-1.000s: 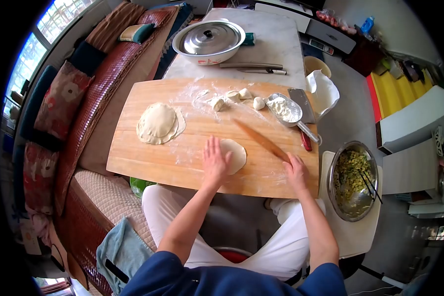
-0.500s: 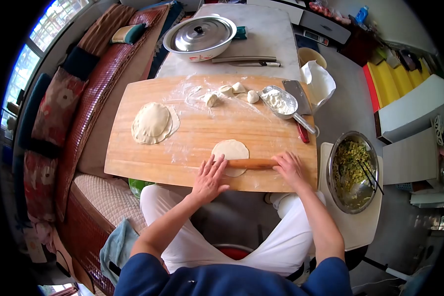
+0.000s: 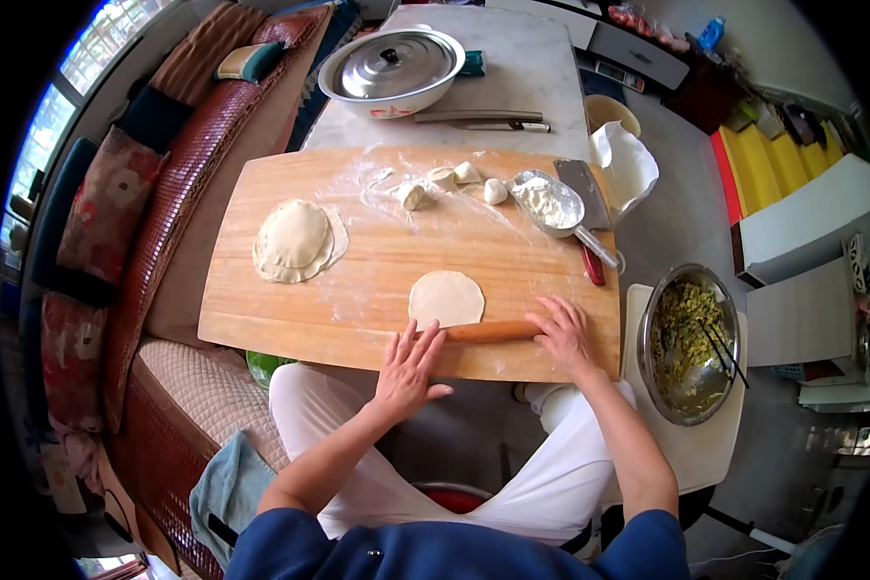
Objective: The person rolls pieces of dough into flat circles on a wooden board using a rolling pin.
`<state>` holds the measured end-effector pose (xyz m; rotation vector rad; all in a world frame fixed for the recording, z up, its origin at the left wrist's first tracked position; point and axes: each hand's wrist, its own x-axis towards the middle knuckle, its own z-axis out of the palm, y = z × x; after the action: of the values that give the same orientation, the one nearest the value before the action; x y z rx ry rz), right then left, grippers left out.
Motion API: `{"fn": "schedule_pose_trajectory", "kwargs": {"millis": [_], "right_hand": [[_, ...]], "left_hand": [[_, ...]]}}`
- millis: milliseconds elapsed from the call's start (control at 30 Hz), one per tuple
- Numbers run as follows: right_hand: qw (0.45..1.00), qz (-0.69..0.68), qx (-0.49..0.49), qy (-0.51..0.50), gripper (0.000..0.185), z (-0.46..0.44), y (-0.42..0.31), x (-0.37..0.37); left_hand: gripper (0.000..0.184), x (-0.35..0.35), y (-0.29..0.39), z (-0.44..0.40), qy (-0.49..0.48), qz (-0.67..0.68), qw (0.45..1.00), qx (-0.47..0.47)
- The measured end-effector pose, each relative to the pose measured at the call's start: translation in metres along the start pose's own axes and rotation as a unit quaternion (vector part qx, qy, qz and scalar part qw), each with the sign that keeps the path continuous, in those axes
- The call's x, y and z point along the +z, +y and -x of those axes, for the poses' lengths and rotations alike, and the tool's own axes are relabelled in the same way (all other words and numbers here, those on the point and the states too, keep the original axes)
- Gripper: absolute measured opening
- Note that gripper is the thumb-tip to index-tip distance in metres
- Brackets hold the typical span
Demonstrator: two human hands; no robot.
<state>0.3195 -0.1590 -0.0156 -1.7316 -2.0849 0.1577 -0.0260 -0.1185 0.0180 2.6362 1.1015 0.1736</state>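
Observation:
A wooden rolling pin (image 3: 493,332) lies across the near part of the wooden board. My left hand (image 3: 409,372) rests flat over its left end, fingers stretched out. On the other end lies my right hand (image 3: 564,338), its fingers spread and not wrapped round the pin. Just beyond the pin is a thin round dough wrapper (image 3: 446,298), its near edge at the pin. A stack of rolled wrappers (image 3: 295,242) sits at the board's left. Several small dough pieces (image 3: 442,178) lie toward the back, beside a metal scoop (image 3: 551,203) of flour.
The floured board (image 3: 358,338) stands in front of my lap. At its right back lies a cleaver (image 3: 583,193) with a red handle. A metal bowl of chopped filling (image 3: 688,338) with chopsticks stands at right. Behind are a lidded pot (image 3: 391,72) and a knife (image 3: 498,126).
The rolling pin and both hands have shifted toward me, off most of the wrapper. More of the wrapper now shows. The view has also shifted slightly.

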Motion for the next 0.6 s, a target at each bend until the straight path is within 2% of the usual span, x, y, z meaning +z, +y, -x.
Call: {"fn": "schedule_pose_trajectory", "kwargs": {"millis": [100, 233, 267, 300, 367, 467, 567, 600], "right_hand": [[0.999, 0.018, -0.008, 0.04, 0.046, -0.034, -0.002, 0.001], [0.998, 0.037, -0.009, 0.04, 0.05, -0.092, 0.009, 0.009], [0.999, 0.03, 0.038, 0.021, 0.047, -0.097, 0.008, 0.01], [0.999, 0.013, 0.044, 0.017, 0.045, -0.099, 0.008, 0.009], [0.998, -0.022, 0.058, 0.005, 0.042, -0.092, 0.017, 0.022], [0.988, -0.082, 0.117, 0.053, 0.039, -0.07, 0.024, 0.032], [0.973, -0.143, 0.132, 0.128, 0.039, -0.049, 0.032, 0.033], [0.972, -0.144, 0.139, 0.121, 0.039, -0.044, 0.037, 0.029]], "left_hand": [[0.093, 0.005, -0.028, -0.04, 0.031, 0.004, 0.998, -0.055], [0.084, 0.007, -0.079, -0.122, 0.1, 0.008, 0.985, -0.139], [0.083, 0.004, -0.084, -0.136, 0.101, 0.009, 0.982, -0.16], [0.082, 0.003, -0.087, -0.146, 0.1, 0.01, 0.979, -0.179], [0.079, -0.001, -0.071, -0.15, 0.16, 0.011, 0.968, -0.194], [0.079, 0.018, -0.031, -0.138, 0.246, 0.031, 0.946, -0.211], [0.081, 0.029, 0.003, -0.118, 0.136, 0.013, 0.975, -0.178], [0.086, 0.027, 0.0, -0.116, 0.108, 0.015, 0.988, -0.108]]}}
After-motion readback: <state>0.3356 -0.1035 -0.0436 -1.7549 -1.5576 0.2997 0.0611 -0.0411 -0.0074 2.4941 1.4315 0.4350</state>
